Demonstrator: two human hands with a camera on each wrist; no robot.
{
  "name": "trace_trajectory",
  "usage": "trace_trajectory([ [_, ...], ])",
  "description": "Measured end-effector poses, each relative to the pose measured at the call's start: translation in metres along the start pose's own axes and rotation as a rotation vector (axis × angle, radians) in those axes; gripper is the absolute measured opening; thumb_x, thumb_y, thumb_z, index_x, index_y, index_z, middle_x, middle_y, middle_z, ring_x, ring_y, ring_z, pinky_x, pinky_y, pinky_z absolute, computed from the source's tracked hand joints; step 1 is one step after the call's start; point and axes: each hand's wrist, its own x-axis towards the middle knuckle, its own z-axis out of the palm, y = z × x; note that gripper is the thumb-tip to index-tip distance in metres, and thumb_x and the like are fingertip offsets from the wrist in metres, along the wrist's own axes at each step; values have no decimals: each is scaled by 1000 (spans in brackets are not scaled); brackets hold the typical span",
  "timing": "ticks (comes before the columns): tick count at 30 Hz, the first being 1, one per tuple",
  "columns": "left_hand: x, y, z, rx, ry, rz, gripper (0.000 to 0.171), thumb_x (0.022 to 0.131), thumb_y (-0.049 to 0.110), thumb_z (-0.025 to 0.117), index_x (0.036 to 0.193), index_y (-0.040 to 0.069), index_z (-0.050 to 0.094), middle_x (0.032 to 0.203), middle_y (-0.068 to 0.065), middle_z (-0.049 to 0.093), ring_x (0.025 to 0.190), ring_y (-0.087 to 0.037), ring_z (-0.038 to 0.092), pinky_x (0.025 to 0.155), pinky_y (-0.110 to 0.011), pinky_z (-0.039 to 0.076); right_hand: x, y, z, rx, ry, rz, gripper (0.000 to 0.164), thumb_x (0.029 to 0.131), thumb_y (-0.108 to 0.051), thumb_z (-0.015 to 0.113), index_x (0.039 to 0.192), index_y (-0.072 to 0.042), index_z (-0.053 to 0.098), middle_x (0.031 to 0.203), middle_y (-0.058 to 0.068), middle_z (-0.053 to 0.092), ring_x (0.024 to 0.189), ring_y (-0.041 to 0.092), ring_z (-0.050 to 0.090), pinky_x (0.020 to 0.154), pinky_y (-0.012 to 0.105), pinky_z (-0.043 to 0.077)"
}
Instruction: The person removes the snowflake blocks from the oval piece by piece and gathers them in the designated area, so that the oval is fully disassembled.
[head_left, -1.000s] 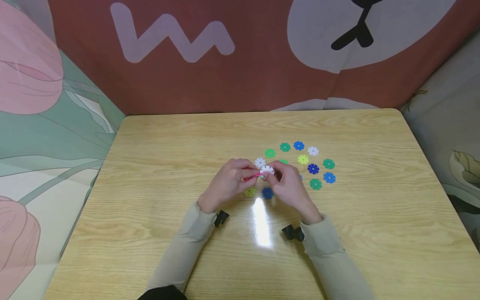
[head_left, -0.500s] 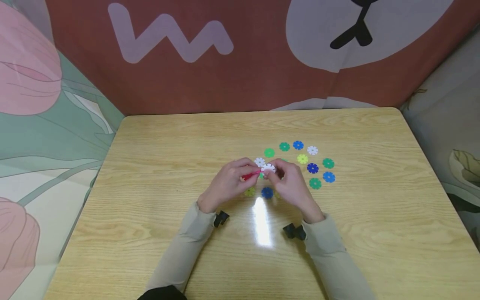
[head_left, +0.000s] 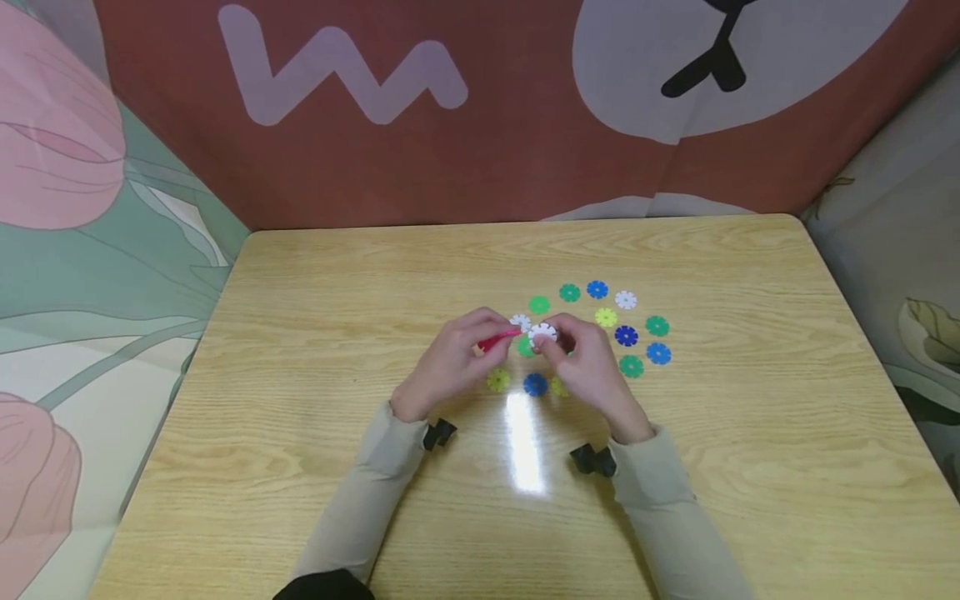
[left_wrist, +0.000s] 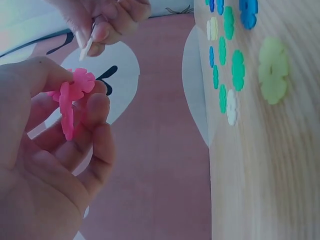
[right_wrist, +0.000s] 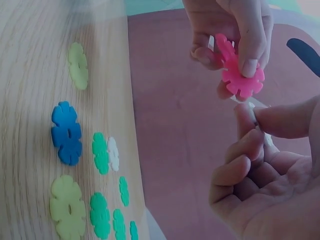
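Observation:
Above the table my left hand pinches two pink snowflake discs between thumb and fingers. They are slotted together at an angle, as the left wrist view shows. Facing it, my right hand holds a white snowflake disc by its edge, with thumb and index finger. In the left wrist view that white disc appears edge-on, a small gap away from the pink pair. Beneath the hands lie a green disc and another white disc, partly covered.
Several flat notched discs lie spread on the wooden table, mostly behind and right of the hands, among them a dark blue disc and a green disc. Nearer me are a blue disc and a yellow disc.
My right hand has drawn slightly right with the white disc, which overlapped the pink discs earlier and now shows apart from them. My left hand has shifted a little to the left.

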Motion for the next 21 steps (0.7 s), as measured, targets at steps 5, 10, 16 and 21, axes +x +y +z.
trace_trajectory([
  [5,0,-3,-4,-6,19,1,19,93,8,58,106,3,72,101,-10,68,79,-9,59,68,-18,51,1,1,-3,-9,16,11,11,94,-11,60,95,-2,66,81,15,64,67,18,53,57,22,45],
  [10,0,-2,-8,-1,28,-17,21,95,9,57,108,3,72,102,-9,67,82,-9,62,71,-20,52,1,1,-3,-18,13,18,13,94,-14,61,96,-3,67,79,13,63,66,18,52,57,23,44],
  [16,0,-1,-10,-6,40,-25,21,96,10,56,110,3,71,103,-8,67,85,-11,63,71,-21,53,4,6,2,-9,-21,23,15,94,-17,62,99,-4,66,80,15,63,68,19,53,59,23,45],
  [21,-1,-3,-11,-2,66,-3,22,95,8,57,110,2,71,102,-6,66,81,-10,61,68,-21,51,7,13,9,-17,-40,26,16,95,-20,61,100,-6,67,86,16,66,76,23,59,65,27,49],
])
